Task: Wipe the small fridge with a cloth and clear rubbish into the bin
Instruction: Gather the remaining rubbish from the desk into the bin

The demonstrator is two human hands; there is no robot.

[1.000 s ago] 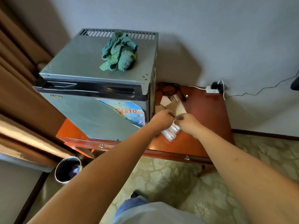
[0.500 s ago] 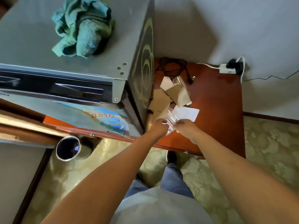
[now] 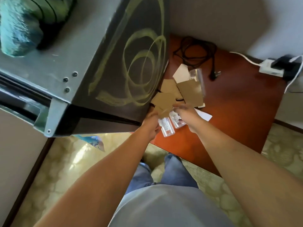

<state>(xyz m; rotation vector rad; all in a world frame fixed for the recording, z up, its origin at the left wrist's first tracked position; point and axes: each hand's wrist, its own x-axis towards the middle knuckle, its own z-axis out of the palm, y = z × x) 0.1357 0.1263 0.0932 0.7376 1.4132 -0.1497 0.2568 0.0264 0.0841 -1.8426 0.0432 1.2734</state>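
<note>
Reaching over the red table [image 3: 237, 115] beside the small fridge [image 3: 101, 66], left hand [image 3: 150, 123] and right hand [image 3: 186, 114] among brown card scraps [image 3: 165, 99] and two clear plastic packets [image 3: 166, 126]; grips too blurred to tell. Cloth [image 3: 19, 27] bunched atop the fridge; bin out of view. Best gathered in one stack, card under packets, clear of the black cable [image 3: 195, 51].

- Both hands are separating: left hand [image 3: 151, 123] drawing toward the fridge [image 3: 118, 63], right hand [image 3: 186, 114] reaching over cardboard scraps [image 3: 165, 99].
- Clear plastic packets [image 3: 170, 125] are now lying exposed beside the fridge.
</note>
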